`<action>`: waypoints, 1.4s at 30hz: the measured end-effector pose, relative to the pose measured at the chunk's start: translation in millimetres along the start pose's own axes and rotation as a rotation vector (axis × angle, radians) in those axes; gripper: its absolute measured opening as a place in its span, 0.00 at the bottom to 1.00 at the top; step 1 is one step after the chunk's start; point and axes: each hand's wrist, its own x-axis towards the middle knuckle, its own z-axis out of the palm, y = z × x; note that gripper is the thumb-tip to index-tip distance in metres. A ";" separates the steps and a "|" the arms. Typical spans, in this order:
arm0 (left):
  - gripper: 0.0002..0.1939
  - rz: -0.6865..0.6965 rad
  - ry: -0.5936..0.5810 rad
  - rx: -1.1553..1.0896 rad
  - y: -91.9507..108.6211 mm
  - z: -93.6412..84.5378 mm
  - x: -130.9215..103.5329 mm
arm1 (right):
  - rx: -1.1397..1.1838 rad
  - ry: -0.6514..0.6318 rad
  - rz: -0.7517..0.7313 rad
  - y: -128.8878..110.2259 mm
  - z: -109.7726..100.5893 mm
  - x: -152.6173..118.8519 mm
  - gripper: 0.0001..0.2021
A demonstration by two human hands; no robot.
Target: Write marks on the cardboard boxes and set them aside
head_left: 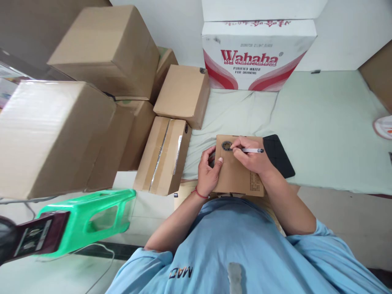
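A small brown cardboard box [235, 173] lies close in front of my body, with a dark round drawn mark [226, 145] near its upper left corner. My right hand [249, 154] grips a pen [252, 150], its writing end at the edge of the mark. Against the box's left edge rests my left hand [209, 170], thumb on the top face and fingers apart along the side. Partly under the right side of the box, or just behind it, is a flat black tablet-like object [279, 155].
Several cardboard boxes [98, 49] are stacked at the left, two smaller ones [182, 90] nearer the middle. A white Wahaha carton [257, 53] stands at the back of the pale green cloth [324, 130]. A green plastic stool [79, 220] is at the lower left.
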 end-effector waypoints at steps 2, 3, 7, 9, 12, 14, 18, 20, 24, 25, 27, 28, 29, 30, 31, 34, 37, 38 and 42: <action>0.28 -0.001 0.000 -0.003 -0.5 0.0 0.0 | -0.003 -0.044 -0.006 0.1 2.3 0.4 0.08; 0.28 -0.002 0.001 -0.004 -0.8 0.1 0.0 | -0.008 -0.050 -0.009 0.2 3.2 0.8 0.09; 0.29 -0.005 0.004 -0.007 -1.4 0.6 -0.2 | -0.038 -0.051 -0.012 1.5 4.3 2.1 0.09; 0.29 -0.005 0.007 -0.008 -1.2 0.8 -0.3 | -0.053 -0.055 -0.001 2.4 3.9 2.3 0.09; 0.29 -0.002 0.011 -0.006 -0.6 1.3 -0.2 | -0.068 -0.033 0.020 2.4 4.1 1.3 0.07; 0.30 -0.001 0.017 -0.001 0.3 1.7 -0.3 | -0.080 0.029 0.013 0.5 3.7 -0.8 0.06; 0.30 -0.003 0.025 0.008 2.6 2.5 -1.2 | -0.098 0.371 0.019 -0.9 -10.6 -12.4 0.10; 0.29 -0.003 0.031 0.011 3.0 3.4 -2.2 | -0.150 0.554 0.077 7.3 -30.3 -24.1 0.17; 0.28 -0.010 0.088 0.022 -0.2 7.8 -3.4 | -0.505 0.633 0.270 49.9 -92.6 -60.2 0.19; 0.28 -0.013 0.108 0.026 -1.7 9.6 -3.1 | -0.650 0.590 0.337 63.2 -110.0 -70.5 0.17; 0.28 -0.018 0.139 0.031 -4.6 13.6 -1.2 | -0.869 0.456 0.542 86.9 -141.6 -89.3 0.17; 0.28 -0.020 0.147 0.032 -5.7 15.6 0.3 | -0.925 0.386 0.625 95.9 -154.3 -96.9 0.19; 0.28 -0.021 0.152 0.031 -6.5 17.1 2.0 | -0.954 0.328 0.709 102.6 -164.1 -102.9 0.21; 0.29 -0.023 0.153 0.030 -6.8 18.2 3.9 | -0.963 0.292 0.778 106.7 -170.7 -107.4 0.25; 0.29 -0.024 0.151 0.027 -6.5 18.5 5.5 | -0.965 0.286 0.827 108.4 -173.6 -110.6 0.29; 0.30 -0.029 0.117 0.013 -2.6 14.1 7.1 | -0.953 0.364 0.815 100.9 -159.9 -115.5 0.42; 0.31 -0.027 0.037 -0.011 4.1 2.6 -0.8 | -0.920 0.278 0.621 80.5 -118.5 -120.0 0.38; 0.32 -0.022 -0.007 -0.011 6.0 -1.9 -5.4 | -0.911 0.199 0.576 72.7 -102.0 -121.5 0.37; 0.40 0.021 -0.191 0.111 8.8 -14.5 -23.5 | -0.942 0.069 0.568 50.8 -51.7 -122.3 0.41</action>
